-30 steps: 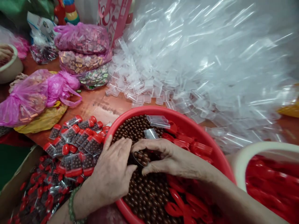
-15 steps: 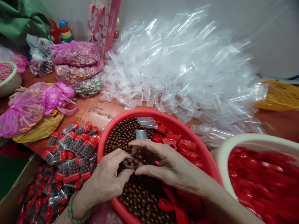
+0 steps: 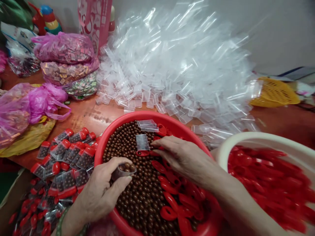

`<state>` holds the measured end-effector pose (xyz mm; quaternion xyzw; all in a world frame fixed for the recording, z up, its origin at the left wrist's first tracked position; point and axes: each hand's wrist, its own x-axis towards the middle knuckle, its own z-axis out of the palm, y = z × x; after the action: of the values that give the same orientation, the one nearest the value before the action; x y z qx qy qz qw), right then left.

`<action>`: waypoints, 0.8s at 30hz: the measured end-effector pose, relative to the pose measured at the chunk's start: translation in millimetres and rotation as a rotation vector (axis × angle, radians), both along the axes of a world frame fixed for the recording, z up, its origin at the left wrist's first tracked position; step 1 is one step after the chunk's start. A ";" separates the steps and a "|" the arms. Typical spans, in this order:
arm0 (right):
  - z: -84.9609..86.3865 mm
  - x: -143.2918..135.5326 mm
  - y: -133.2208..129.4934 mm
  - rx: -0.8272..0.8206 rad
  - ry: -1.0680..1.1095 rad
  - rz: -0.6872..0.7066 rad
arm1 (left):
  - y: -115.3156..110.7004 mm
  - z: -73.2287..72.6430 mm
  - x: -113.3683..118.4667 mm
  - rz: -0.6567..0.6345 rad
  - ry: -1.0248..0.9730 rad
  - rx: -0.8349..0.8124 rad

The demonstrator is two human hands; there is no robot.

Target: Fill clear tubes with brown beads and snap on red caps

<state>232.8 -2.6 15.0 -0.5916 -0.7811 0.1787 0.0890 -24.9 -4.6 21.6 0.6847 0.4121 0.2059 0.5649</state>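
Note:
My left hand is closed around a small clear plastic tube with brown balls showing at its mouth. It holds the tube tilted over the left side of a red basin. Many shiny brown balls fill much of that basin. My right hand reaches over red plastic caps heaped on the basin's right side, its fingers stretched out and slightly apart. Near its fingertips lie a red cap and an empty clear tube. Another clear tube rests farther back on the balls.
Filled tubes with red caps lie left of the basin. Behind it rises a large pile of clear tubes. A white tub of red caps stands at the right, and a yellow basket behind it. Pink bags sit back left.
My hands have moved apart: the left draws left with the filled tube, the right has left it and shifted toward the red caps. The camera view has turned slightly right.

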 end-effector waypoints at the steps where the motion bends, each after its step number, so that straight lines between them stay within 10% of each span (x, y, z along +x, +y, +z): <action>1: 0.1 -6.3 2.6 0.003 -0.088 0.033 | 0.7 -0.2 0.6 -0.012 0.003 -0.003; 11: -6.5 -26.5 32.2 -0.023 -0.343 0.351 | 1.1 -1.0 2.0 -0.032 0.028 0.154; 18: -8.5 -9.9 11.6 0.128 -0.184 0.128 | -4.1 -1.9 4.7 -0.023 0.031 0.095; 24: -18.5 -23.7 4.9 -0.091 -0.132 0.158 | -2.1 -4.6 8.5 0.023 0.013 -0.010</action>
<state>209.2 2.4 -3.6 -0.5422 -0.8205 0.1809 -0.0041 -16.3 -6.7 17.0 0.6784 0.4244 0.2057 0.5633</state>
